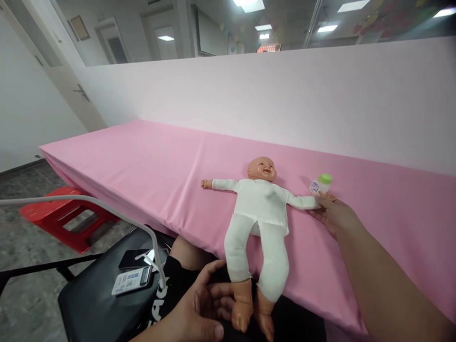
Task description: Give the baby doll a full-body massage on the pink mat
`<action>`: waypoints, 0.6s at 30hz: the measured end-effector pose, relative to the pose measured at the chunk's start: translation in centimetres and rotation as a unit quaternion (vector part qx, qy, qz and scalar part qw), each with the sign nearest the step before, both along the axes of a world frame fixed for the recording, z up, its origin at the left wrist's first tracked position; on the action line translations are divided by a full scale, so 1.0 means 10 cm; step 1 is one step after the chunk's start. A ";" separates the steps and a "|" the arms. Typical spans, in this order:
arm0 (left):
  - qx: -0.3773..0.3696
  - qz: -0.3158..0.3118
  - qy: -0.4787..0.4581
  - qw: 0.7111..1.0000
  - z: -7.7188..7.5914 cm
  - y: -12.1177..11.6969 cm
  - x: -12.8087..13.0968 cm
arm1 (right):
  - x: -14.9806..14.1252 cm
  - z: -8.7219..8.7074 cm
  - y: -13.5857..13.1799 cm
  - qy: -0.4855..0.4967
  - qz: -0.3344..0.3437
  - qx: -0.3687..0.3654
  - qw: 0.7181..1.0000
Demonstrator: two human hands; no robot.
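A baby doll (pixel 261 202) in a white cloth suit lies face up on the pink-covered table, arms spread wide. Its bare feet hang past the near edge. My right hand (pixel 337 216) is closed around the doll's wrist on the right side of the view. Just behind that hand stands a small clear bottle (pixel 317 185) with a green cap. My left hand (pixel 210 304) is palm up at the doll's foot (pixel 242 306), fingers loosely bent and apart from the thumb. Its fingertips reach the foot's side; whether they press on it I cannot tell.
The pink tablecloth (pixel 142 161) runs to a white wall with a window above. At the lower left, a black chair (pixel 92 304) holds a phone (pixel 133 259) and a white device (pixel 131 280) with a cable. A red stool (pixel 71 218) stands beyond it.
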State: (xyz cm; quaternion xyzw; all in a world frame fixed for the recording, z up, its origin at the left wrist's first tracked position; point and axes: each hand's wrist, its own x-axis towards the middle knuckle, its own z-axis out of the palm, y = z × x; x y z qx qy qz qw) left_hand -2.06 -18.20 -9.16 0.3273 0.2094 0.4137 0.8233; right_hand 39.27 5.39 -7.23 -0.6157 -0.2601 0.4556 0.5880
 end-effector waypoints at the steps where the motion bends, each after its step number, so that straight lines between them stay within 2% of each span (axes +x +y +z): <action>1: 0.004 0.002 0.005 1.000 0.02 -0.02 -0.02 | -0.01 0.02 -0.01 -0.001 0.000 -0.001 1.000; 4: -0.028 0.011 -0.003 1.000 0.13 -0.07 0.00 | -0.06 0.07 -0.04 0.003 0.001 -0.002 1.000; 10: -0.131 0.026 -0.109 0.985 0.28 -0.07 0.08 | -0.11 0.12 -0.08 -0.004 -0.011 -0.003 1.000; 15: -0.116 0.019 -0.114 0.987 0.28 -0.05 0.03 | -0.14 0.13 -0.11 -0.006 -0.007 0.009 1.000; 18: -0.089 0.033 -0.099 0.991 0.20 -0.09 -0.05 | -0.16 0.15 -0.11 -0.001 -0.010 0.007 1.000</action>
